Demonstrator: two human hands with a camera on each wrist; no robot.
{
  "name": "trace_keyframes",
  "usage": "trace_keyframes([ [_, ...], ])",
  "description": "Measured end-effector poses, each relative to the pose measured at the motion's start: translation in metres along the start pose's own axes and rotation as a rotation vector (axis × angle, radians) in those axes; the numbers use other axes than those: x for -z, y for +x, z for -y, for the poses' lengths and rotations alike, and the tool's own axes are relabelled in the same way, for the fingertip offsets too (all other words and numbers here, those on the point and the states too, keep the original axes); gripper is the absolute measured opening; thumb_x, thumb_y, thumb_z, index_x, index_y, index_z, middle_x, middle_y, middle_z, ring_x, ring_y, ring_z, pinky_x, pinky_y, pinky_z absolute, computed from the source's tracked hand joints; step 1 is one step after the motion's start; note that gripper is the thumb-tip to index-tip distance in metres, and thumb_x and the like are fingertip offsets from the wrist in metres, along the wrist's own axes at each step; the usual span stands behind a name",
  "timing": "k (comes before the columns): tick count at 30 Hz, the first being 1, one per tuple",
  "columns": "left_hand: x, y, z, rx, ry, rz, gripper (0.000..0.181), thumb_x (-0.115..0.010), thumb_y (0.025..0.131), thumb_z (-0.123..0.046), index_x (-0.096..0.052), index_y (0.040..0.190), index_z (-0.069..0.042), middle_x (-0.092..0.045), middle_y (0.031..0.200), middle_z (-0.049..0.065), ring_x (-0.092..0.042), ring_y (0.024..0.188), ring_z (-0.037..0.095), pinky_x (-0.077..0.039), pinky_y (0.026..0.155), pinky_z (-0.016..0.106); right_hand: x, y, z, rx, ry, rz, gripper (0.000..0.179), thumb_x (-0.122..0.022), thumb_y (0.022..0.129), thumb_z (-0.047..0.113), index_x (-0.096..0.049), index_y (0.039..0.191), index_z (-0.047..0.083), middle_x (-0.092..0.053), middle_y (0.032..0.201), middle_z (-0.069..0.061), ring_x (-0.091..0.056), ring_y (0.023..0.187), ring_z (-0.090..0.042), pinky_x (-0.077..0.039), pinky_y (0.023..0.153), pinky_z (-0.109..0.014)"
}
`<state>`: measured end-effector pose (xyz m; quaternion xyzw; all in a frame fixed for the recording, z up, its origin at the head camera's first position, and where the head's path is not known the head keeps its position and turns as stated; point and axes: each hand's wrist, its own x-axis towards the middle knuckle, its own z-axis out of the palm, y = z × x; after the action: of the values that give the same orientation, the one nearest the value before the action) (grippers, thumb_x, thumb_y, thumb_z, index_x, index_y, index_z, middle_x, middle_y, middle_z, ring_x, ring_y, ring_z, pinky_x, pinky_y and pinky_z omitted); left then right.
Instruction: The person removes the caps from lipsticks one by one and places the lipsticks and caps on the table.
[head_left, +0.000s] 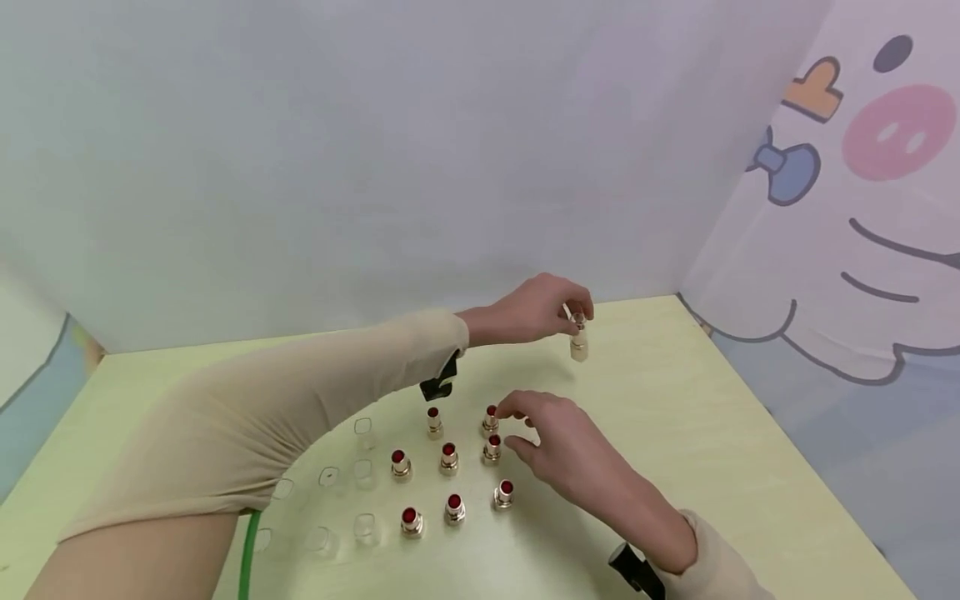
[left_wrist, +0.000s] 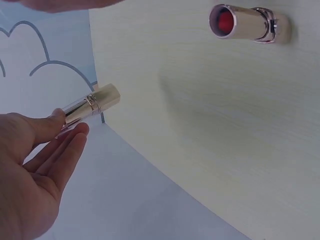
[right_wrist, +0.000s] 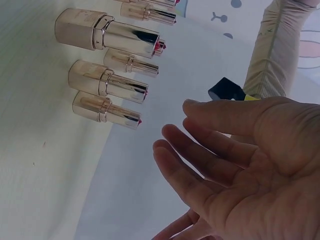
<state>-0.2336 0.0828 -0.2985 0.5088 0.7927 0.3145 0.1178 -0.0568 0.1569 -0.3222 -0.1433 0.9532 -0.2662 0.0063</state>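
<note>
My left hand [head_left: 536, 310] reaches across to the far right and pinches a lipstick [head_left: 579, 346] by its clear upper end, above the tabletop. In the left wrist view, thumb and fingertips grip that lipstick [left_wrist: 95, 103], its gold base pointing away from the palm. My right hand [head_left: 573, 442] hovers with parted, loosely bent fingers and holds nothing. Its fingertips come close to the right end of several upright, uncapped lipsticks [head_left: 448, 459] with red tips and gold tubes. The right wrist view shows these lipsticks [right_wrist: 112, 82] beyond the spread fingers.
Several clear caps [head_left: 364, 527] stand left of the lipsticks, partly beneath my left sleeve [head_left: 337, 379]. The pale wooden table [head_left: 675, 433] meets a white curtain [head_left: 337, 167] at the back and a cartoon-printed sheet [head_left: 840, 267] on the right. A green strip [head_left: 249, 554] hangs below the left sleeve.
</note>
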Motion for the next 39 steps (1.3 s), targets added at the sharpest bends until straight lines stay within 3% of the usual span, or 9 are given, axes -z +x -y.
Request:
trace_keyframes([
  [7, 0.02, -0.028, -0.004, 0.04, -0.048, -0.071, 0.02, -0.069, 0.101, -0.011, -0.071, 0.121, -0.013, -0.073, 0.118, 0.003, -0.072, 0.106, 0.015, -0.058, 0.088, 0.021, 0.004, 0.0, -0.002, -0.042, 0.023, -0.054, 0.028, -0.08, 0.089, 0.002, -0.073, 0.113, 0.014, -0.076, 0.112, 0.003, -0.072, 0.101, -0.023, -0.06, 0.088, -0.038],
  [17, 0.041, -0.069, -0.001, 0.067, -0.128, -0.172, 0.019, -0.072, 0.098, -0.009, -0.073, 0.117, -0.011, -0.075, 0.114, 0.003, -0.076, 0.097, 0.016, -0.06, 0.09, 0.026, 0.012, 0.0, -0.014, -0.052, 0.028, -0.229, 0.03, -0.081, 0.089, 0.003, -0.07, 0.115, 0.015, -0.077, 0.112, 0.0, -0.075, 0.1, -0.02, -0.062, 0.088, -0.039],
  [23, 0.04, -0.094, -0.006, 0.118, -0.172, -0.188, 0.02, -0.075, 0.097, -0.011, -0.074, 0.116, -0.013, -0.076, 0.114, -0.001, -0.077, 0.097, 0.015, -0.062, 0.086, 0.029, 0.016, 0.002, -0.018, -0.063, 0.019, -0.278, 0.036, -0.081, 0.089, 0.004, -0.067, 0.121, 0.012, -0.077, 0.112, -0.004, -0.075, 0.101, -0.022, -0.063, 0.084, -0.043],
  [29, 0.034, -0.118, -0.021, 0.148, -0.191, -0.203, 0.02, -0.076, 0.096, -0.011, -0.074, 0.114, -0.018, -0.076, 0.112, -0.004, -0.076, 0.097, 0.008, -0.061, 0.082, 0.031, 0.017, 0.004, -0.021, -0.066, 0.021, -0.266, 0.039, -0.081, 0.09, 0.008, -0.066, 0.126, 0.011, -0.076, 0.118, -0.005, -0.074, 0.104, -0.023, -0.062, 0.087, -0.044],
  [39, 0.025, -0.137, -0.032, 0.149, -0.249, -0.209, 0.02, -0.077, 0.095, -0.009, -0.075, 0.113, -0.017, -0.077, 0.111, -0.005, -0.076, 0.098, 0.005, -0.062, 0.084, 0.027, 0.015, 0.008, -0.02, -0.074, 0.062, -0.225, 0.037, -0.082, 0.091, 0.012, -0.066, 0.124, 0.013, -0.076, 0.115, 0.0, -0.073, 0.105, -0.021, -0.062, 0.087, -0.042],
])
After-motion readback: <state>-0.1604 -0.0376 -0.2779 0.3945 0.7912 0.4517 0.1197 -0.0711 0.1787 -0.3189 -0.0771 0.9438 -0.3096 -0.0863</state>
